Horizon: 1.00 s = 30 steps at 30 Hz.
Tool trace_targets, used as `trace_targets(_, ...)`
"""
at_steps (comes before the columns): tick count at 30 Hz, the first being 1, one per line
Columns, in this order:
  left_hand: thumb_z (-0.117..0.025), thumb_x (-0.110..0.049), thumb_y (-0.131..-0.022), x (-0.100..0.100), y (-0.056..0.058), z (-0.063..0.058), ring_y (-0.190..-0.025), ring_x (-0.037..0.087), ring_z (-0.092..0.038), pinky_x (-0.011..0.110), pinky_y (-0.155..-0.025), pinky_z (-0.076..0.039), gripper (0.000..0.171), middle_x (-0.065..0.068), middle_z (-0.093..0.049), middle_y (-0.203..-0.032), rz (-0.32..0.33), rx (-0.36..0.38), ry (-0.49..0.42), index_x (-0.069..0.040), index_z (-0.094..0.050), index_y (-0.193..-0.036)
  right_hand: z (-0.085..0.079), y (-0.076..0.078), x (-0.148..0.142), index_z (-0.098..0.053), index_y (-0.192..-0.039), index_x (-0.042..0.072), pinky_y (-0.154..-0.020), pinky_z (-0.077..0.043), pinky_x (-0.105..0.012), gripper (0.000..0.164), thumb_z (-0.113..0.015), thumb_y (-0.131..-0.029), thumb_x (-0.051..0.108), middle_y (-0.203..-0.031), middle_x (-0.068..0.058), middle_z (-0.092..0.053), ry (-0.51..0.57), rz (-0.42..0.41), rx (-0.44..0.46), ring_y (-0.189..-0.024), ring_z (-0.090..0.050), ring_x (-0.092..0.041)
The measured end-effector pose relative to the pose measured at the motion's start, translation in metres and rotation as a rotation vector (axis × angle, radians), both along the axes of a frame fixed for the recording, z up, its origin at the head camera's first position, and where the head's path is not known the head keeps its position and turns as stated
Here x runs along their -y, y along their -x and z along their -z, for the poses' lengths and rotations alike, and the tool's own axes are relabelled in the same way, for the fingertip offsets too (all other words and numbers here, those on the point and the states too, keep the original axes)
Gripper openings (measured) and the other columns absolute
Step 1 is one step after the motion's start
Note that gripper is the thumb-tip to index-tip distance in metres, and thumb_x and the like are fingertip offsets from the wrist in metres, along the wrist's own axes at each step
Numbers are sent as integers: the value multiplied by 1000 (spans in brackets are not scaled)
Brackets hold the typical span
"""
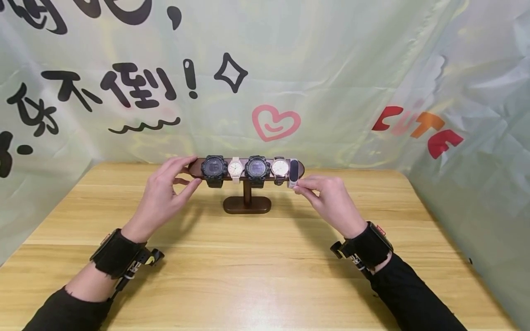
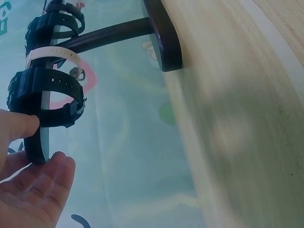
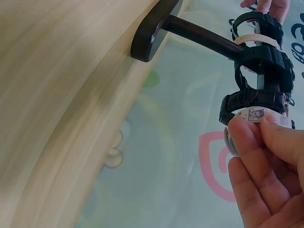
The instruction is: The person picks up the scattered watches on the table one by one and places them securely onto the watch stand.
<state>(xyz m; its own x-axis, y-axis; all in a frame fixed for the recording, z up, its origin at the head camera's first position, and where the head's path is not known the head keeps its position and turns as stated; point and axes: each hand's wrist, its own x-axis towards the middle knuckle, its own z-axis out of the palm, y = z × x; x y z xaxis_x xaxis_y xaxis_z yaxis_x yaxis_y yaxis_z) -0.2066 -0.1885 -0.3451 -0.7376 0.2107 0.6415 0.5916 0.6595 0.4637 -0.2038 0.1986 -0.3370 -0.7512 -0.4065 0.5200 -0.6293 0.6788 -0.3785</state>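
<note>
A dark brown wooden watch stand [image 1: 247,205] has several watches along its crossbar. My left hand [image 1: 165,188] grips the bar's left end, with the thumb in front and the fingers round the tip, beside a black digital watch [image 1: 214,167]. At the other end my right hand [image 1: 331,197] pinches the pale strap of a fitness band [image 1: 294,170] between thumb and index finger. In the right wrist view this strap [image 3: 257,114] carries small printed pictures. Between the ends sit a pale pink watch [image 1: 235,168], another black digital watch [image 1: 257,168] and a white-dialled dark-strapped watch [image 1: 279,168].
The stand's foot rests toward the back of a light wood table [image 1: 248,271]. Behind it and at both sides hangs a pale green printed cloth [image 1: 331,69]. Each wrist wears a black strap [image 1: 118,253] with a small camera.
</note>
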Motion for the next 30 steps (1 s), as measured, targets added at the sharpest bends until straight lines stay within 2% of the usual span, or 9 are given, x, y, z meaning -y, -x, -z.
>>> trace_targets(10,-79,-2,-96,0,0,1,-112,34,-71,38,-82,-65,54,21,-69,-135,0,-4,4,1,-61,-147,1,0,-3,-85,-113,6,-84,-67,-43,19,-80,-95,7,-106,-11,-84,18,8,36,-99,-82,-27)
trace_targets(12,-79,-2,-96,0,0,2,-112,33,-71,37,-82,-65,55,20,-69,-136,-4,-4,4,0,-61,-147,0,0,-3,-84,-114,5,-84,-67,-43,19,-79,-96,8,-106,-12,-84,20,10,45,-99,-82,-28)
trace_targets(17,-79,-2,-96,1,1,3,-113,32,-71,19,-84,-62,55,20,-69,-135,-11,-7,6,0,-61,-148,-3,-1,-2,-85,-113,6,-84,-67,-43,17,-78,-98,12,-106,-10,-84,26,24,77,-98,-82,-26)
trace_targets(19,-79,-3,-96,1,1,3,-113,32,-71,16,-84,-61,55,19,-69,-135,-14,-6,7,-1,-61,-148,-4,-1,-3,-85,-112,8,-84,-67,-44,16,-77,-99,14,-106,-9,-84,25,30,87,-98,-82,-25)
trace_targets(24,-79,-5,-97,0,1,2,-114,32,-71,23,-84,-63,56,19,-68,-138,-15,1,8,-1,-60,-149,-7,-1,-5,-86,-109,11,-82,-67,-45,14,-77,-100,18,-103,-6,-84,10,34,87,-94,-81,-22)
trace_targets(27,-79,-5,-96,1,0,1,-114,32,-71,20,-84,-63,58,19,-67,-138,-10,12,8,-2,-59,-150,-11,-1,-9,-86,-109,13,-74,-65,-37,16,-77,-101,24,-101,-4,-84,1,39,89,-90,-80,-18)
trace_targets(30,-79,-4,-96,3,0,0,-114,32,-70,28,-85,-65,61,19,-66,-140,-18,20,17,-3,-57,-152,-16,-3,-16,-86,-109,15,-67,-59,-28,18,-77,-102,28,-101,-3,-84,-4,52,98,-89,-79,-16)
